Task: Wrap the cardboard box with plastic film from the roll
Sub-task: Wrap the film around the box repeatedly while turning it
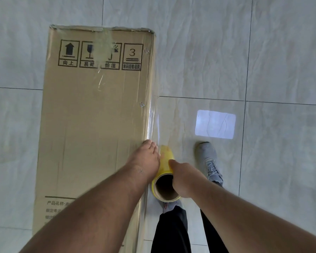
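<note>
The right hand [180,177] is clamped on the near end of the roll [165,175], its thumb lying along the yellow outer surface and its fingers curled into the open cardboard core, whose dark mouth faces up toward the camera. The left hand [146,159] lies just to the left of the roll, palm down and fingers held together and stretched forward; it touches the roll's side and presses flat at the right edge of the cardboard box [97,114], grasping nothing. From under the left fingertips a sheet of clear plastic film [154,123] runs away from the hands along the box's right edge, glinting where it catches the light, and more film shows as shiny creases and a cloudy patch across the box's far end, over the printed handling symbols. The box is long and narrow and lies flat on the tiled floor [263,52], stretching from beneath the left forearm to well beyond both hands, with a printed text label at its near end partly hidden by that arm. Just right of the right hand is a grey shoe [207,159], with dark trouser legs [173,229] below the roll. Farther out to the right, a bright rectangular reflection [215,126] sits on the floor tiles.
</note>
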### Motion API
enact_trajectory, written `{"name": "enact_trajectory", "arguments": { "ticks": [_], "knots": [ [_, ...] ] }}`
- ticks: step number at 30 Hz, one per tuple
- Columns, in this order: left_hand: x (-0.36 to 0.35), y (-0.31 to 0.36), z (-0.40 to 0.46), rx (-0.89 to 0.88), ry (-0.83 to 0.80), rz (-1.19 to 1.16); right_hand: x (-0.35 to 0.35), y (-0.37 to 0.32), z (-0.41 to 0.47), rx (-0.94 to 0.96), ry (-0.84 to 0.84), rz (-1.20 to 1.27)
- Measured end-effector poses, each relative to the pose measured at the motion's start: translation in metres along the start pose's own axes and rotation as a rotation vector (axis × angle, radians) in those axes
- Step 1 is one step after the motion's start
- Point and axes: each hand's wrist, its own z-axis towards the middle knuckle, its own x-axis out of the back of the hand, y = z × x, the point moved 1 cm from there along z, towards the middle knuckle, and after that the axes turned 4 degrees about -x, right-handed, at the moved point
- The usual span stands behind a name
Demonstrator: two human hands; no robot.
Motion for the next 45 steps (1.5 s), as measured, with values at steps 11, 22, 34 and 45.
{"name": "enact_trajectory", "arguments": {
  "ticks": [11, 22, 34, 45],
  "knots": [
    [-0.016, 0.019, -0.015, 0.041, 0.057, 0.012, -0.009, -0.034, -0.010, 0.277, 0.022, -0.536],
    [-0.004, 0.037, -0.022, 0.083, -0.014, 0.011, -0.083, -0.005, -0.022, -0.173, 0.098, 0.705],
    [-0.024, 0.059, -0.032, 0.028, 0.043, -0.040, -0.072, 0.006, -0.023, 0.005, -0.003, -0.064],
    [-0.054, 0.073, -0.040, -0.037, 0.070, 0.049, -0.070, -0.027, -0.023, 0.211, 0.084, -0.309]
  ]
}}
